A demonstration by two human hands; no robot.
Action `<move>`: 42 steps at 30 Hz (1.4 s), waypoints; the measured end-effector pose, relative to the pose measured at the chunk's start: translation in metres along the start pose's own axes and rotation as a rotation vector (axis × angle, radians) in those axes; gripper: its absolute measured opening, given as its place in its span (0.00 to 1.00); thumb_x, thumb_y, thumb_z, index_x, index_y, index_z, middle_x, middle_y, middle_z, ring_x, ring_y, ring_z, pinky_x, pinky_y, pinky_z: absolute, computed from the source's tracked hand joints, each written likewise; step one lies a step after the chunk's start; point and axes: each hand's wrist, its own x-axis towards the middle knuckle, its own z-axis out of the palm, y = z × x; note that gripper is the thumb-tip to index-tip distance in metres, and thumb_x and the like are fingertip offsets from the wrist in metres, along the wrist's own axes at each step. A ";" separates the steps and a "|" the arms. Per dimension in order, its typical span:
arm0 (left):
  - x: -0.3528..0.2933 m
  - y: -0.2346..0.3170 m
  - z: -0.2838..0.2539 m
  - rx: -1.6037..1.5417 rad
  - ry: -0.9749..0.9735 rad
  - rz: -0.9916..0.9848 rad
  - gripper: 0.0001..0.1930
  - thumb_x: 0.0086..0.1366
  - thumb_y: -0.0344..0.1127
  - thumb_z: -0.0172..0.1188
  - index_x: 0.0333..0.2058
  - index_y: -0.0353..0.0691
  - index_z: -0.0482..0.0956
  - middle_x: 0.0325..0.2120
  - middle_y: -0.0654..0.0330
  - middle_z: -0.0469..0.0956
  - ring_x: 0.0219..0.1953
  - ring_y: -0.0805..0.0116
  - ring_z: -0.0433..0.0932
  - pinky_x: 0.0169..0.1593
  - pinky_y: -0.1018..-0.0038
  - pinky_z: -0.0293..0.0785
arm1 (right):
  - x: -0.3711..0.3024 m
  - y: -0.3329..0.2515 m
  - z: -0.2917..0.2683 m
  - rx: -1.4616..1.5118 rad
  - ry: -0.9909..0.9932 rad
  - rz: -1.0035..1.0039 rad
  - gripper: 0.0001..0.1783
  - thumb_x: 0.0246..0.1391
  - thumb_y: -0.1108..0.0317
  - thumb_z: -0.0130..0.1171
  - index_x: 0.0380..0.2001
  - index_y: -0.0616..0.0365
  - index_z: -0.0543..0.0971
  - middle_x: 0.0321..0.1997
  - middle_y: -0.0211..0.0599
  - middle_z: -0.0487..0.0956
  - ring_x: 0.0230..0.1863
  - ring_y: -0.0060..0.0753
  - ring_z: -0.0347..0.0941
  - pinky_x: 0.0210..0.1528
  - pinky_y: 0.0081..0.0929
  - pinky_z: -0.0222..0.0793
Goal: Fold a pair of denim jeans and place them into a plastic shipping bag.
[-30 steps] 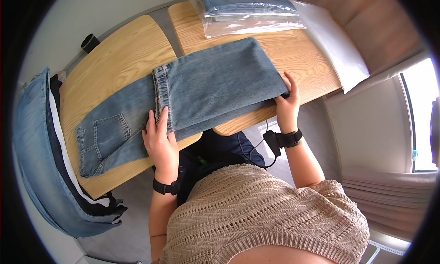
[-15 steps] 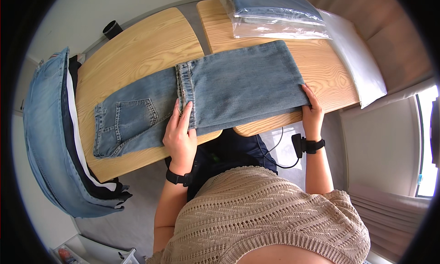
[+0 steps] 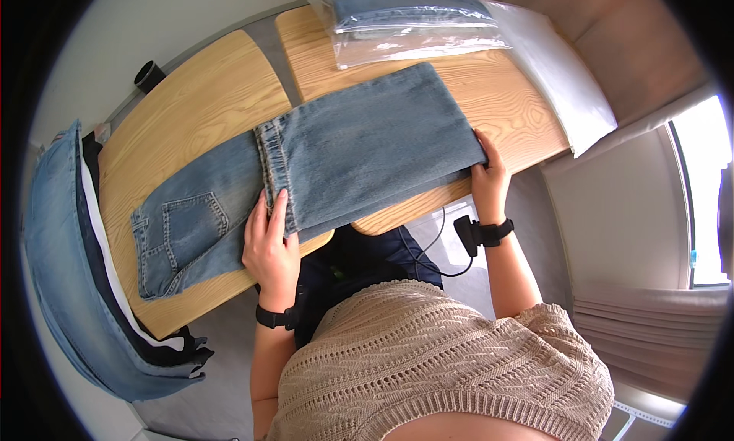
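A pair of blue jeans (image 3: pixel 375 146) lies across two wooden table tops, with its legs folded back over the seat. The waistband end and a back pocket (image 3: pixel 195 223) point left, and the frayed leg hem (image 3: pixel 274 165) crosses the middle. My left hand (image 3: pixel 273 261) rests at the near end of that hem, fingers stretched and apart on the denim. At the folded right end, my right hand (image 3: pixel 491 182) grips the near corner of the jeans, its fingers partly hidden by the cloth.
Clear-bagged folded jeans (image 3: pixel 413 20) lie at the back beside white plastic bags (image 3: pixel 554 74). More jeans (image 3: pixel 57 265) hang over the left table edge. A black cup (image 3: pixel 149 77) stands behind the left table top (image 3: pixel 202 97). A gap separates the table tops.
The whole view has shifted, so the tables and jeans sit further left and slightly turned. Both hands keep their places on the jeans, and the fold looks the same.
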 end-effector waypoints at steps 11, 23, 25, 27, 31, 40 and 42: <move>0.000 -0.006 -0.002 -0.049 0.045 0.034 0.25 0.49 0.27 0.57 0.50 0.52 0.75 0.49 0.54 0.72 0.46 0.54 0.74 0.47 0.65 0.73 | -0.003 -0.001 -0.003 -0.586 -0.184 -0.324 0.35 0.35 0.87 0.43 0.48 0.46 0.76 0.59 0.46 0.66 0.64 0.51 0.54 0.65 0.54 0.42; -0.001 -0.002 -0.009 -0.143 -0.006 -0.011 0.35 0.42 0.26 0.61 0.54 0.53 0.69 0.51 0.57 0.70 0.49 0.56 0.72 0.48 0.67 0.72 | -0.061 -0.122 0.089 -0.259 -0.652 -0.777 0.33 0.37 0.74 0.58 0.54 0.52 0.68 0.57 0.38 0.69 0.62 0.41 0.59 0.63 0.46 0.49; -0.001 -0.002 -0.006 -0.153 -0.032 -0.011 0.36 0.42 0.26 0.62 0.55 0.54 0.68 0.51 0.57 0.70 0.49 0.56 0.72 0.49 0.67 0.72 | -0.063 -0.121 0.097 -0.293 -0.629 -0.765 0.35 0.35 0.73 0.60 0.54 0.52 0.68 0.56 0.37 0.69 0.60 0.40 0.61 0.63 0.46 0.50; -0.002 -0.004 -0.007 -0.150 -0.030 -0.015 0.36 0.42 0.26 0.63 0.54 0.54 0.69 0.51 0.57 0.71 0.48 0.57 0.72 0.48 0.68 0.73 | -0.064 -0.120 0.095 -0.397 -0.556 -0.702 0.36 0.33 0.73 0.62 0.53 0.53 0.68 0.56 0.37 0.70 0.60 0.39 0.61 0.63 0.46 0.50; -0.005 -0.010 -0.008 -0.117 -0.004 -0.023 0.35 0.41 0.26 0.63 0.53 0.53 0.71 0.51 0.56 0.71 0.48 0.57 0.73 0.46 0.68 0.74 | -0.041 -0.093 0.063 -0.580 -0.411 -0.540 0.36 0.29 0.78 0.62 0.51 0.53 0.70 0.56 0.35 0.70 0.61 0.38 0.60 0.65 0.45 0.46; 0.000 -0.012 -0.009 -0.110 -0.072 0.102 0.35 0.44 0.22 0.60 0.55 0.53 0.68 0.52 0.57 0.69 0.52 0.53 0.66 0.52 0.62 0.65 | 0.006 -0.017 -0.006 -0.322 -0.326 -0.334 0.38 0.31 0.90 0.42 0.51 0.56 0.72 0.58 0.41 0.68 0.61 0.47 0.61 0.61 0.34 0.58; 0.001 -0.012 -0.009 -0.121 -0.099 0.092 0.35 0.44 0.22 0.60 0.54 0.53 0.68 0.52 0.57 0.69 0.53 0.53 0.66 0.53 0.62 0.64 | 0.002 -0.011 -0.005 -0.281 -0.239 -0.318 0.39 0.31 0.91 0.37 0.51 0.57 0.71 0.57 0.44 0.69 0.59 0.46 0.64 0.60 0.33 0.59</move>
